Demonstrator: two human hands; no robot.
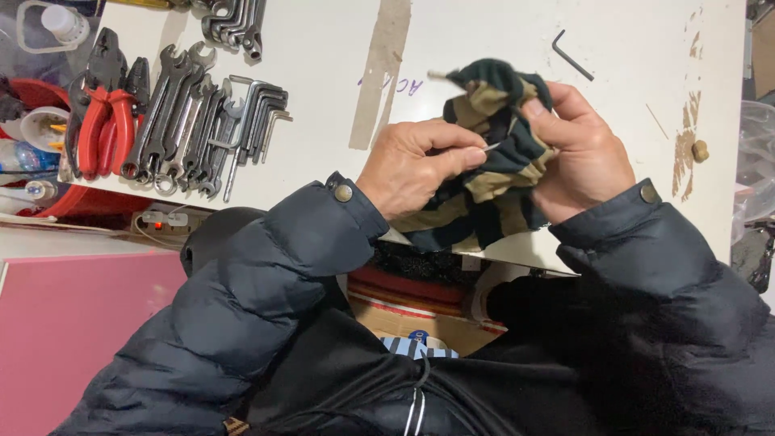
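Between our two hands, over the near edge of the white table, our left hand has its thumb and forefinger pressed together on a thin metal pin, whose tip sits against the cloth. Our right hand wraps around a bunched striped cloth, dark green and tan, with the thumb pressed on top of the folds and the other fingers curled behind it, so the cloth lies partly inside the right palm and just beside the left fingertips. A short pale stick pokes out of the top of the bundle. The lower part of the cloth hangs past the table's front edge, toward our dark padded jacket sleeves. Around the hands we have open tabletop: a bare stretch ahead and to the right, broken only by a small black hex key well apart from the cloth, a strip of brown tape running away from the left hand, and a small brown knob near the right edge. To the left, well clear of the fingers, lie a row of wrenches, a set of hex keys and red-handled pliers. Below the table edge we see a cardboard box and a pink surface.
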